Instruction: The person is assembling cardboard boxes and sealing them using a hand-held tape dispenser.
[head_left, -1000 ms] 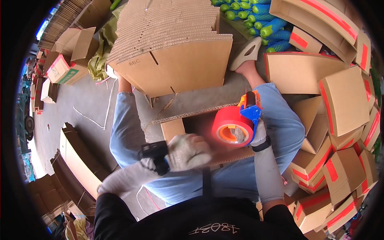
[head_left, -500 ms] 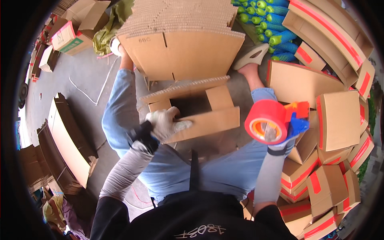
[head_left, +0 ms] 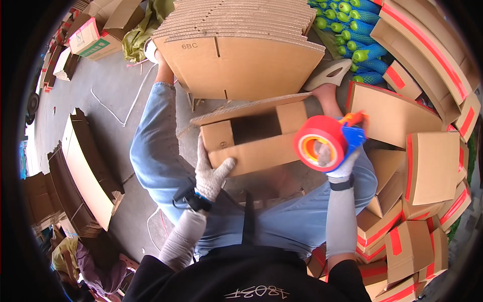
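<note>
Between my legs stands a small brown cardboard box (head_left: 261, 156), its near and side flaps folded in and its far flap raised, with a dark gap in the middle. Gloved in white, my left hand (head_left: 210, 173) grips the box's left end, thumb on the near flap and fingers along the side. My right hand (head_left: 343, 171), also gloved, is closed on a blue and orange tape dispenser (head_left: 355, 135) carrying a large roll of red tape (head_left: 336, 138). The roll hangs close to the box's right end and overlaps it in view.
A stack of flat cardboard (head_left: 241, 65) stands beyond the box between my feet. Taped boxes (head_left: 410, 241) are piled at the right. Blue-netted green bundles (head_left: 365, 43) lie at the far right. More flattened cardboard (head_left: 85, 166) lies on the floor at the left.
My left hand has slid from the box's top flaps to its left end, and the side flap there now shows. My right hand has brought the tape dispenser leftward, nearer the box.
</note>
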Demonstrator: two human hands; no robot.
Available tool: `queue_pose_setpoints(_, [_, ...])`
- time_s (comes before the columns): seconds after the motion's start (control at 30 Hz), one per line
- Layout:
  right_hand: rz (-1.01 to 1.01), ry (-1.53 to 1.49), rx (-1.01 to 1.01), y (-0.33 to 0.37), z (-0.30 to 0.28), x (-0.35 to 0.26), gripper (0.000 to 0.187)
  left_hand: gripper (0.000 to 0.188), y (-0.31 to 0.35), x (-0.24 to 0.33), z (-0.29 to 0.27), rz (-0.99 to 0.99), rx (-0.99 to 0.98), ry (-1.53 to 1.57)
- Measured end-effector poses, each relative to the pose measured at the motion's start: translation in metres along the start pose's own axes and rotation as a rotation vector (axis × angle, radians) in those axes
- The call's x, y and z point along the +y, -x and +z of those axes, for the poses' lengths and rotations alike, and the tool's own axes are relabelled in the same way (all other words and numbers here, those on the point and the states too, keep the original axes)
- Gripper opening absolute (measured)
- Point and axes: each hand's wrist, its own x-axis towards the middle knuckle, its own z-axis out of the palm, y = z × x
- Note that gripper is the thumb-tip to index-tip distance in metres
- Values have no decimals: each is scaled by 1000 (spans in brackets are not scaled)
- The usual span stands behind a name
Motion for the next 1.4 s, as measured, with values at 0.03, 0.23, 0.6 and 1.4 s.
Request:
queue_pose_setpoints(0.03, [117,-363,-96,3,3,12,47,93,-7,4,-2,7,-47,18])
queue_pose_setpoints(0.23, [156,-443,65,44,29,23,39,88,-84,5,-27,94,-398,-157])
queue_pose_setpoints(0.6, [-5,-64,-84,42,30,12,41,82,-109,72,104,834,-236,-1411])
queue_pose_setpoints(1.4, [45,851,-473,-44,46,-82,47,83,-65,23,67,667,-474,-1287])
